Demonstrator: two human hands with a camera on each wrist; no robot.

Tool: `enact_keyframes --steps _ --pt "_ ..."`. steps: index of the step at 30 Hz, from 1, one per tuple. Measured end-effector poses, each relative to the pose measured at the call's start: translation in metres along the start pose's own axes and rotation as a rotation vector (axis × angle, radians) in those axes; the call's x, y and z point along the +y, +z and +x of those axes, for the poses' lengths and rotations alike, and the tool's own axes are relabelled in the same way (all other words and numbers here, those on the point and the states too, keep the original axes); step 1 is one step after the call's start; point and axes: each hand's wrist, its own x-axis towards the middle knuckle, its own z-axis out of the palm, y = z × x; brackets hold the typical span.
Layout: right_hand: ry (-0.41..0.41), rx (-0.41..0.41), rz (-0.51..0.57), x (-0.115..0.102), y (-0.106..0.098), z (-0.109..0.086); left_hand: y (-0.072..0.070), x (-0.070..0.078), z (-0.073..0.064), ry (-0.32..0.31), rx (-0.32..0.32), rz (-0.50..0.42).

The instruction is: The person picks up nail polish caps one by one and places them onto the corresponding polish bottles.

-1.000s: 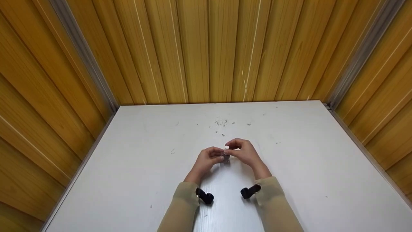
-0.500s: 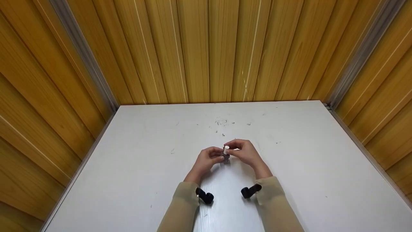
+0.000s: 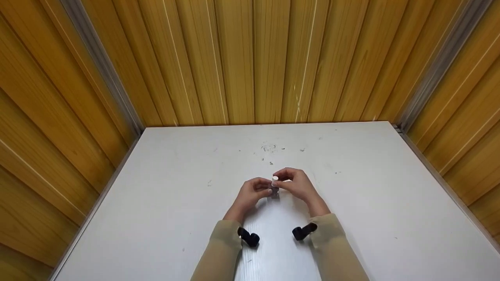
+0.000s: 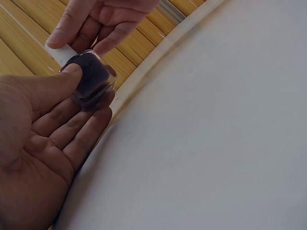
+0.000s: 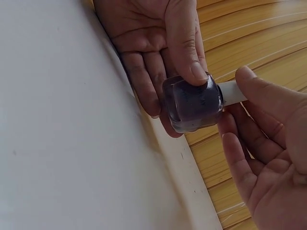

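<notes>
A small glass nail polish bottle (image 5: 194, 103) with dark purple polish stands out between both hands, close over the white table in the head view. My left hand (image 3: 248, 194) holds its body, thumb on the near face and fingers behind, as the left wrist view shows. The white cap (image 5: 232, 93) is on the bottle's neck, and my right hand (image 3: 298, 187) pinches it between thumb and fingers. In the head view the fingers hide part of the bottle (image 3: 275, 192).
The white table (image 3: 164, 203) has small dark marks (image 3: 269, 148) beyond the hands. Yellow wood-look panels (image 3: 234, 62) rise at the back and both sides, with grey metal posts at the corners. A black wrist camera (image 3: 249, 238) sticks out from each sleeve.
My right thumb and fingers shift slightly around the cap; more of the cap's side showed half a second ago. My left hand and the bottle stay nearly in place.
</notes>
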Motion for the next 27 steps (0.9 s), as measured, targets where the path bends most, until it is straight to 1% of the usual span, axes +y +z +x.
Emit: enact_keyframes --steps 5,9,13,19,23,27 --pt "-0.006 -0.041 0.037 -0.0002 -0.0016 -0.0007 -0.0002 0.0020 -0.0007 -0.009 0.010 0.023" --pt "-0.029 -0.048 0.041 0.0001 -0.0013 -0.0004 0.0002 0.0035 -0.0008 -0.011 0.006 0.011" --pt "-0.028 -0.037 0.040 0.0010 -0.0008 0.0005 0.0003 0.0029 -0.0010 -0.001 -0.003 -0.008" --pt "-0.021 0.002 -0.002 -0.0002 0.0008 0.0010 -0.0001 0.0027 -0.0018 0.017 -0.011 -0.005" --pt "-0.005 0.023 -0.015 -0.0012 0.0026 0.0009 -0.0003 0.0022 -0.0019 0.017 -0.012 0.002" --pt "0.006 0.020 -0.028 -0.0008 0.0026 0.0006 -0.0004 0.0016 -0.0015 0.006 -0.007 -0.003"
